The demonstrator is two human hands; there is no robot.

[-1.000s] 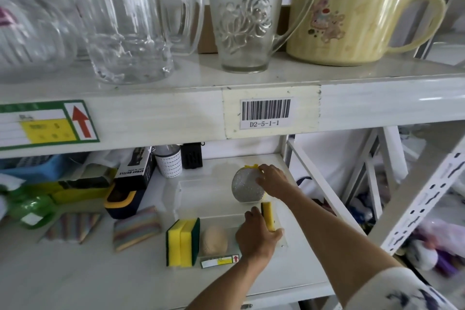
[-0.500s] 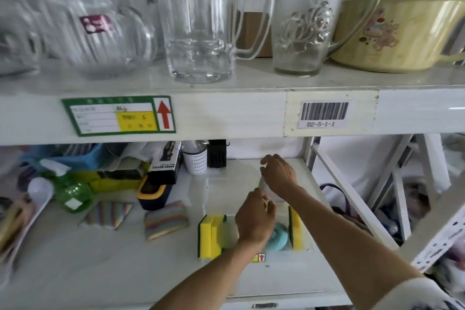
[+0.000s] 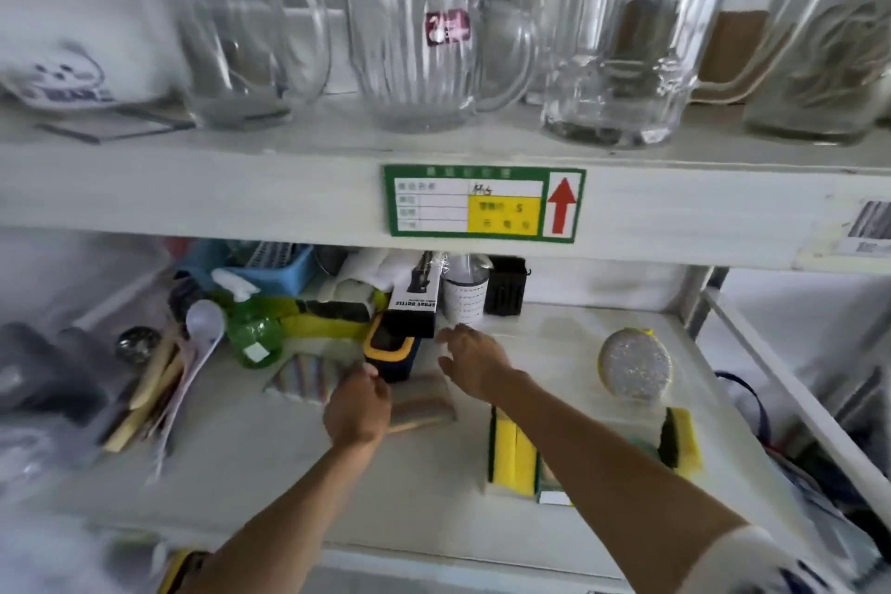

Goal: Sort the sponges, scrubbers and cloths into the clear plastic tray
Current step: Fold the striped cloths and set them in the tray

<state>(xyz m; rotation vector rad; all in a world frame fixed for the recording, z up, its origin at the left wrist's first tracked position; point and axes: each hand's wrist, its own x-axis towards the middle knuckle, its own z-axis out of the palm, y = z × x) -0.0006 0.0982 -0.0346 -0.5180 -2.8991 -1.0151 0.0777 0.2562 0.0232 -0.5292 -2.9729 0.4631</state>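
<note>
Two hands near box reading "SPRAY BOTTLE", green shelf tag with red arrow

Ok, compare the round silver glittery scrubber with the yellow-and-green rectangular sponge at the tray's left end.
The round silver glittery scrubber is a sparkly disc; the yellow-and-green rectangular sponge is a matte, two-coloured block. The scrubber sits far back; the sponge stands on edge at the near left. Both are inside the clear plastic tray, untouched by either hand.
</note>
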